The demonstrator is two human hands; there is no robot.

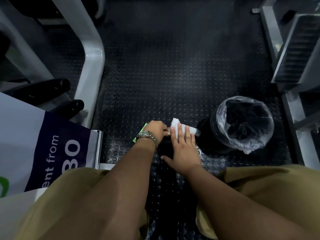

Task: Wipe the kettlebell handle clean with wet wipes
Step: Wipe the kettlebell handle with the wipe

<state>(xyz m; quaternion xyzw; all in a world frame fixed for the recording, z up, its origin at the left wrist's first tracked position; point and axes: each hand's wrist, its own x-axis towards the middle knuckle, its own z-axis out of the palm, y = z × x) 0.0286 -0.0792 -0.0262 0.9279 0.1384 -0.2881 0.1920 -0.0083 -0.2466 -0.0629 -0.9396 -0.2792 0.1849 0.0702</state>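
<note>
The black kettlebell [165, 148] stands on the studded floor between my knees, hard to make out in the dark. My left hand [155, 129], with a metal watch on its wrist, is closed around the left end of the pale handle [167, 131]. A white wet wipe [175, 123] is draped along the handle, and my right hand [181, 145] presses it down with its fingers stretched over it. A green wipes packet [136, 138] lies on the floor, mostly hidden under my left wrist.
A black bin with a clear plastic liner [218, 110] stands just right of the kettlebell. A grey machine frame [90, 66] and a printed sign [52, 144] crowd the left. Metal steps [297, 49] line the right. Black studded rubber matting [173, 66] stretches ahead.
</note>
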